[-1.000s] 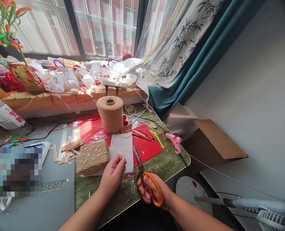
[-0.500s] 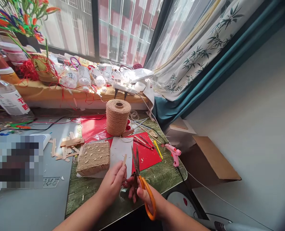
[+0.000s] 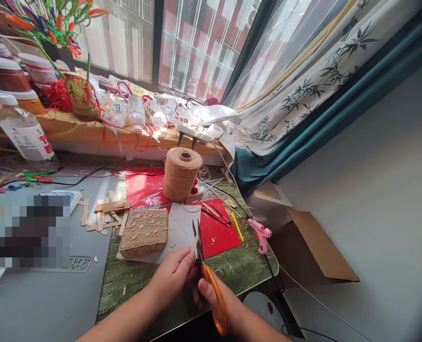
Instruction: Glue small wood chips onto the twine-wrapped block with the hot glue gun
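Wooden stick [image 3: 194, 244]: a short, pale sliver, it stands tilted just above the near edge of the desk [image 3: 239, 268], pinched at its lower end by the left hand [image 3: 173, 275].

At the far left, a clear bottle [image 3: 23, 135] with a white label stands by the windowsill. Right of it, loose flat sticks [image 3: 106, 213] lie scattered on the grey top. Next comes a twine-wrapped block [image 3: 145, 232], resting on a white sheet [image 3: 180, 223] at the edge of the green mat.

The left forearm rises from the bottom edge and slants right. Its hand is curled, back upward, with thumb and fingers closed on the stick, which points up and away. The stick's upper end lies against the scissors [image 3: 211, 289]; whether it sits between the blades cannot be told. The blades point away from the person, tips only slightly apart.

The right hand [image 3: 227, 311] comes in from the lower right, fingers folded around the orange handles, and touches the left hand's fingertips.

Behind the hands a jute spool [image 3: 181, 173] stands upright on a red sheet [image 3: 220, 232]. Further right a pink glue gun [image 3: 261, 235] lies near the desk's edge, and an open cardboard box [image 3: 314, 251] sits on the floor beyond.
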A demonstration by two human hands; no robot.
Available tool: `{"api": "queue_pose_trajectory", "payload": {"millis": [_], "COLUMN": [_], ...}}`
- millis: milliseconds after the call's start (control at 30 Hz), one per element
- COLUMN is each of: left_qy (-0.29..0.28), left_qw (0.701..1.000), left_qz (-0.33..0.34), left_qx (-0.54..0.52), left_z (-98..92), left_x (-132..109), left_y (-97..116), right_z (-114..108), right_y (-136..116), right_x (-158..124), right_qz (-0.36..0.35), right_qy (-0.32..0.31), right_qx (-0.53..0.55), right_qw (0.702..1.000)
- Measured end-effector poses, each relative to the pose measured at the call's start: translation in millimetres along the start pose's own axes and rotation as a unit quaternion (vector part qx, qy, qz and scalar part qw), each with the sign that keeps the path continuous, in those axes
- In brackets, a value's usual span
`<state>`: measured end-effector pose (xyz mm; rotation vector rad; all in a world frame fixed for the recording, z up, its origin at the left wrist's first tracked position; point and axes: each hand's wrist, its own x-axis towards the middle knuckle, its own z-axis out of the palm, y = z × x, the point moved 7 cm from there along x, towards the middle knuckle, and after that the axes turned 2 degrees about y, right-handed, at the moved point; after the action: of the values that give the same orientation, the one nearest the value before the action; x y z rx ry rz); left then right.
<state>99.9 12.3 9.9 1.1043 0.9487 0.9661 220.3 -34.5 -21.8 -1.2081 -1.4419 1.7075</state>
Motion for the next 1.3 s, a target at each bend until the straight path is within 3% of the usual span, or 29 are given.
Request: {"api": "queue_pose_trajectory", "payload": {"millis": [233,500,900,1133,1300], "left_qy": [-0.056,-0.048,-0.041,-0.035,-0.03], "left_qw": [0.995,0.99,0.988,0.987,0.985], "left_qz": [-0.08,-0.122,-0.131,-0.157,-0.169], "left_qx": [0.0,0.052,0.068,0.02,-0.003], "left_z": [10.5,8.1,9.6,9.5,7.8], "left_x": [5.3,8.9,8.3,8.1,9.2], "left_y": [-17.8,-38.4,-51.8,-55.0,-54.2], "right_z": [-3.7,-12.8,-15.7,-22.5,-25.3], "right_y": [-8.3,-0.7,14.8,18.1,13.9], "right_x": [-13.5,-14.2,-14.7,-12.6,-10.0], "right_qz": [0.15,0.274,0.368,0.377,0.355], "right_qy": [-0.014,-0.009,-0.017,0.014,0.004], "right_qx": [0.032,0.074,0.005,-0.064,-0.136], "right_qw": [0.988,0.959,0.93,0.924,0.925]}}
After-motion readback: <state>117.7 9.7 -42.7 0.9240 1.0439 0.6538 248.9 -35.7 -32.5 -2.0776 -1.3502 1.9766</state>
